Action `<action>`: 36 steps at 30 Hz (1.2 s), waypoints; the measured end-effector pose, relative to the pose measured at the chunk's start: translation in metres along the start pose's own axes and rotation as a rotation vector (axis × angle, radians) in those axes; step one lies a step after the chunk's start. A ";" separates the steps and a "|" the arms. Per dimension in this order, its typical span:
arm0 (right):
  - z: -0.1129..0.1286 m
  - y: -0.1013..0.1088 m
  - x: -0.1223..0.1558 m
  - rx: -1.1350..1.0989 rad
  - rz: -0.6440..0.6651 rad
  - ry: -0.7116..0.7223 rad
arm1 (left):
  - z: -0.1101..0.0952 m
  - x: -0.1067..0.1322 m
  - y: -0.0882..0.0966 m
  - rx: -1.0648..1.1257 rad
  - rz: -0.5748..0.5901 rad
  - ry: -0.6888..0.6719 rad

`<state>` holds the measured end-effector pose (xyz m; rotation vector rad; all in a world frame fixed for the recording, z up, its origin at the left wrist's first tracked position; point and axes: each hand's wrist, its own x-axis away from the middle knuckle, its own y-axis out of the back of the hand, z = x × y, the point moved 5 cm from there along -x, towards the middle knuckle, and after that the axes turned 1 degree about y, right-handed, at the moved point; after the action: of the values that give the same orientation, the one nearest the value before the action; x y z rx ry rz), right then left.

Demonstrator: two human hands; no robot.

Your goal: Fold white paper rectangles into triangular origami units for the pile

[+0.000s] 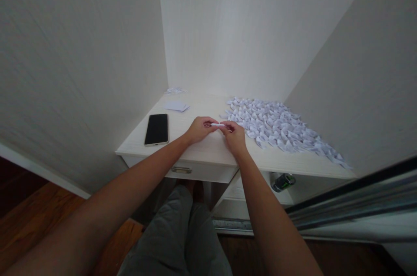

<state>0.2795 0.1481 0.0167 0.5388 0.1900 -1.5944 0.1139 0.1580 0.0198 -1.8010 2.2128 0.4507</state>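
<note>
Between my two hands, just above the white desk (208, 150), is a small narrow piece of folded white paper (217, 124). My left hand (201, 128) pinches its left end, and my right hand (233, 133) pinches the right end. The fingertips of both hands nearly meet over it. To the right of my right hand spreads a wide heap of small folded white paper pieces (276, 124). A few flat white paper sheets (176, 106) lie beyond my left hand, toward the back left.
A dark-screened phone (157, 129) lies at the desk's left. Small white scraps (176, 91) sit in the back left corner. Panels enclose the desk on three sides. Below the top are a drawer handle (181, 170) and a dark can (283, 182) on a shelf.
</note>
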 end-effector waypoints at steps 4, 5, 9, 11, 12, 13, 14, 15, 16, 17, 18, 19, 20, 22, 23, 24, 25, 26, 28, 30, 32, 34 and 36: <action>-0.001 -0.002 0.000 -0.012 0.026 -0.011 | 0.005 -0.001 0.001 0.028 0.004 0.026; -0.001 -0.003 0.000 -0.020 0.036 -0.016 | 0.006 -0.001 0.002 0.035 0.000 0.036; 0.000 -0.006 0.000 -0.039 0.056 -0.030 | 0.009 -0.002 0.003 0.061 -0.008 0.071; 0.001 -0.006 0.000 -0.040 0.056 -0.030 | 0.008 -0.001 0.003 0.070 0.001 0.082; 0.001 -0.006 0.000 -0.040 0.058 -0.029 | 0.008 -0.001 0.003 0.074 0.007 0.087; 0.001 -0.006 0.000 -0.041 0.061 -0.029 | 0.007 -0.001 0.003 0.078 0.012 0.092; 0.002 -0.006 0.000 -0.041 0.064 -0.030 | 0.007 -0.001 0.003 0.081 0.017 0.097; 0.002 -0.006 0.000 -0.042 0.069 -0.031 | 0.006 -0.001 0.003 0.083 0.020 0.102; 0.002 -0.006 0.000 -0.043 0.073 -0.032 | 0.007 -0.001 0.003 0.084 0.023 0.106; 0.002 -0.006 0.001 -0.045 0.077 -0.034 | 0.007 -0.002 0.003 0.085 0.025 0.110; 0.002 -0.006 0.001 -0.048 0.080 -0.036 | 0.007 -0.002 0.003 0.085 0.027 0.114; 0.003 -0.006 0.001 -0.052 0.082 -0.038 | 0.008 -0.002 0.003 0.085 0.028 0.118; 0.003 -0.006 0.001 -0.055 0.084 -0.041 | 0.008 -0.002 0.003 0.085 0.029 0.122; 0.003 -0.006 0.001 -0.060 0.086 -0.045 | 0.010 -0.002 0.003 0.086 0.031 0.128; 0.003 -0.006 0.001 -0.061 0.086 -0.048 | 0.010 -0.002 0.004 0.088 0.031 0.130; 0.003 -0.006 0.001 -0.061 0.086 -0.051 | 0.011 -0.002 0.004 0.090 0.030 0.130; 0.003 -0.006 0.002 -0.060 0.085 -0.054 | 0.011 -0.003 0.004 0.093 0.028 0.129; 0.003 -0.006 0.002 -0.061 0.083 -0.056 | 0.011 -0.003 0.004 0.096 0.026 0.127; 0.004 -0.005 0.002 -0.063 0.079 -0.059 | 0.011 -0.003 0.004 0.104 0.022 0.120; 0.004 -0.005 0.002 -0.067 0.075 -0.059 | 0.010 -0.003 0.004 0.117 0.019 0.114; 0.005 -0.005 0.002 -0.071 0.071 -0.057 | 0.009 -0.003 0.004 0.133 0.017 0.112; 0.005 -0.004 0.002 -0.073 0.067 -0.051 | 0.009 -0.002 0.004 0.151 0.014 0.116; 0.005 -0.004 0.003 -0.072 0.061 -0.041 | 0.009 -0.002 0.004 0.169 0.003 0.122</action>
<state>0.2745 0.1440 0.0192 0.4514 0.1978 -1.5326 0.1102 0.1641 0.0130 -1.7795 2.2580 0.1521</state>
